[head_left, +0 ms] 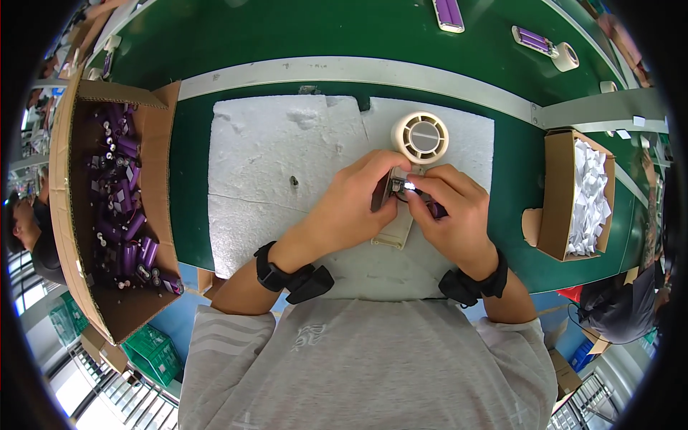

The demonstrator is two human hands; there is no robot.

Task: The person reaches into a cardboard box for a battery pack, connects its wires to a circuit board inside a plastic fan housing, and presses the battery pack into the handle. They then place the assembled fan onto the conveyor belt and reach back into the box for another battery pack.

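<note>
A cream handheld fan [423, 136] lies on the white foam sheet, its round grille on the far side and its open handle shell [393, 235] pointing toward me. Over that handle both my hands meet. My left hand [358, 199] is closed, with fingers and thumb around a small circuit board [398, 186]. A bright white spot shows at the board's right side. Pinched fingers of my right hand [453, 208] touch the same place, and a purple battery cell [436, 209] shows beneath them. Dark wire shows between the hands; the rest is hidden by fingers.
A cardboard box [172, 136] of purple battery cells with wires stands at left. On the right is a smaller box [559, 201] of folded white pieces. Beyond a pale rail [358, 68] lie fan parts with purple cells [534, 39]. Other people sit at both sides.
</note>
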